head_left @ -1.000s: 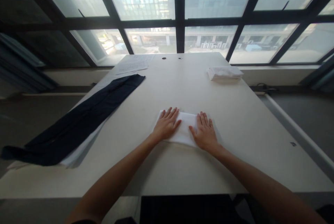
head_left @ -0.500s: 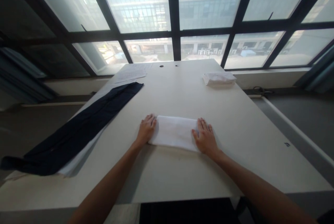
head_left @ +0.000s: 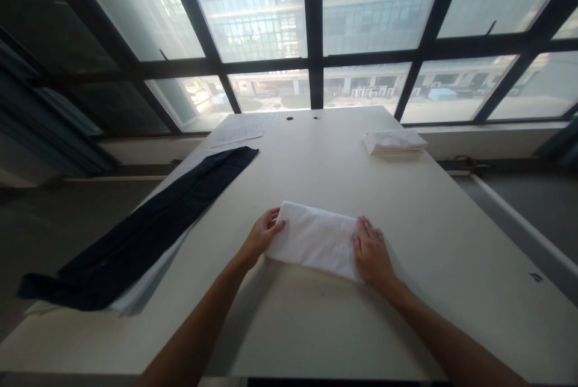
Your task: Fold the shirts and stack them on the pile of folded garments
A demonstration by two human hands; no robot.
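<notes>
A folded white cloth [head_left: 313, 241] lies on the white table in front of me, slanting down toward the right. My left hand [head_left: 262, 235] grips its left end, thumb on top and fingers at the edge, partly hidden behind it. My right hand [head_left: 372, 254] rests on the cloth's right end with its fingers stretched out flat.
At the far right of the table [head_left: 316, 327] sits a stack of folded white cloths [head_left: 394, 141]. A long dark navy garment [head_left: 153, 224] lies along the left edge over white fabric [head_left: 151, 272]. Printed paper sheets [head_left: 237, 130] are behind it, toward the windows.
My left hand has gone from lying flat to pinching the cloth's left end. The cloth has turned slightly, its right end now lower. The view has shifted a little left.
</notes>
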